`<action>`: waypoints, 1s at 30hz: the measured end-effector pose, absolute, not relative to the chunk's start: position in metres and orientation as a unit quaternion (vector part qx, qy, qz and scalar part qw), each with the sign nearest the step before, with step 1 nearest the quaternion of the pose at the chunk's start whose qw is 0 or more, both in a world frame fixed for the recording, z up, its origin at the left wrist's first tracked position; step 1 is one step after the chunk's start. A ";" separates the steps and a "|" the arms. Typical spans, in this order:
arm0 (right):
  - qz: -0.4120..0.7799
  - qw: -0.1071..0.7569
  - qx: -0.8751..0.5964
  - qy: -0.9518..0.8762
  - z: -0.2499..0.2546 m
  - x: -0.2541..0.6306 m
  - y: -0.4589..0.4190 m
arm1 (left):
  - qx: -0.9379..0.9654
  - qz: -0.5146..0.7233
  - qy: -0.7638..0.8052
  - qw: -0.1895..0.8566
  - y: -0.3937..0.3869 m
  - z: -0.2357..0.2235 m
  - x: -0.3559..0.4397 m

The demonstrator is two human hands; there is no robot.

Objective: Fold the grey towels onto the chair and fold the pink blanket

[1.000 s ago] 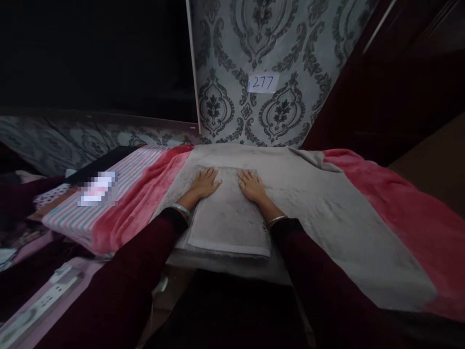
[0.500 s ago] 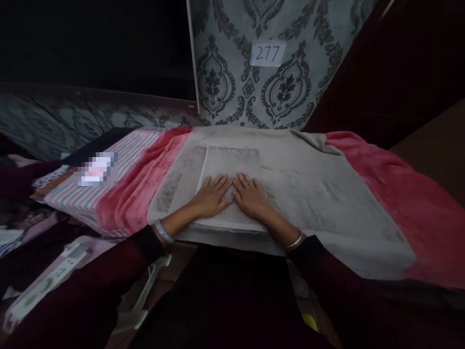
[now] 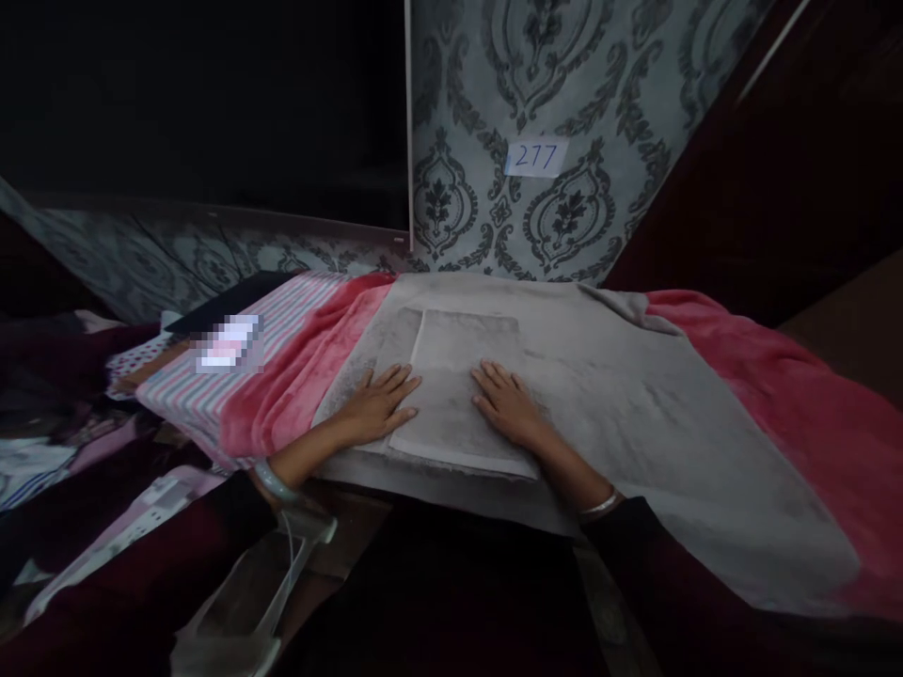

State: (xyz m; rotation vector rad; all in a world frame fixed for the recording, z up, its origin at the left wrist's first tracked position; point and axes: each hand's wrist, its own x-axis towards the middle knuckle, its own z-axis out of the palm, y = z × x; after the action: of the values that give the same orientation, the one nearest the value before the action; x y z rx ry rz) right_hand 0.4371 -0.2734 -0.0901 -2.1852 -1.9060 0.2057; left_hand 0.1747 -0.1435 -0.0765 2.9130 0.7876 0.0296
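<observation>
A folded grey cloth (image 3: 458, 348) with a plush surface lies flat, its fold edge along the left. My left hand (image 3: 377, 404) rests palm down across its left edge, fingers outstretched, holding nothing. Near the right edge my right hand (image 3: 509, 402) also presses flat on it, fingers slightly spread. Beneath the folded cloth spreads a larger grey sheet of fabric (image 3: 613, 376), turned over at its far right corner. A red plush blanket (image 3: 768, 376) shows on the right, and on the left its pink-red folds (image 3: 282, 376) lie beside the grey fabric.
Pink, white and grey striped fabric (image 3: 282, 310) lies at the left, with a blurred-out object (image 3: 229, 343) on it. A power strip (image 3: 151, 512) sits lower left. Behind are a large dark screen (image 3: 212, 103) and a patterned wall with a "277" paper (image 3: 536, 157).
My hands have moved apart, the left one sliding left to the folded cloth's edge and the right one slightly right. The camera view has shifted a little up and left.
</observation>
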 end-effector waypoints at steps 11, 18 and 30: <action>-0.028 0.126 -0.816 -0.563 -0.055 0.458 -0.191 | 0.940 0.046 0.327 0.080 -0.103 -0.040 0.325; -0.034 0.107 -0.821 -0.561 -0.088 0.459 -0.189 | 0.920 0.047 0.386 0.048 -0.075 -0.070 0.324; 0.010 0.372 -0.845 -0.386 -0.110 0.489 -0.183 | 0.929 -0.035 0.364 0.054 -0.015 -0.035 0.322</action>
State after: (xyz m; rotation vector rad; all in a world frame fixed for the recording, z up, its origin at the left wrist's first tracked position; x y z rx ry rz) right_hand 0.4886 -0.1835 -0.1104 -2.1652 -0.9884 0.0265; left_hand 0.3221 -0.0153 -0.0351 2.8239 1.1050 -0.1072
